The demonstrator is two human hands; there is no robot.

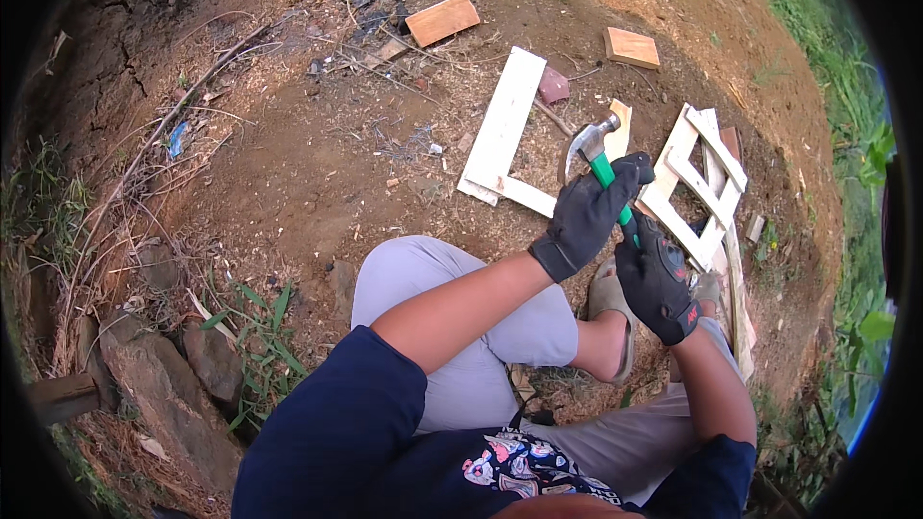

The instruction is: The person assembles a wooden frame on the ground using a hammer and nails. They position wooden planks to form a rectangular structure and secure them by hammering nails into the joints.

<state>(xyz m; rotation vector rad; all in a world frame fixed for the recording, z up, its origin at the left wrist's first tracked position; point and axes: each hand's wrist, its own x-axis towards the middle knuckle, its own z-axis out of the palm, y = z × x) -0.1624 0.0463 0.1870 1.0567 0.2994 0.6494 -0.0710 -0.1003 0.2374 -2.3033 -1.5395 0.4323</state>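
Note:
A claw hammer [603, 170] with a steel head and green handle is held up in front of me, its head pointing away. My left hand [588, 218], in a black glove, is closed round the handle below the head. Lower on the same handle, my right hand [658, 279], also gloved in black, is closed round the grip end. Just beyond the hands, a pale wide board [505, 120] lies on the ground, with a narrower strip [529, 196] at its near end reaching toward my left hand. To the right lies a small frame of pale wooden slats [685, 178].
Orange-brown wood blocks lie farther off, one block [442, 19] ahead and another block [632, 47] to its right. A reddish piece [554, 86] sits beside the wide board. Rocks [159, 394] and weeds are at lower left; a long stick [178, 108] crosses the dirt.

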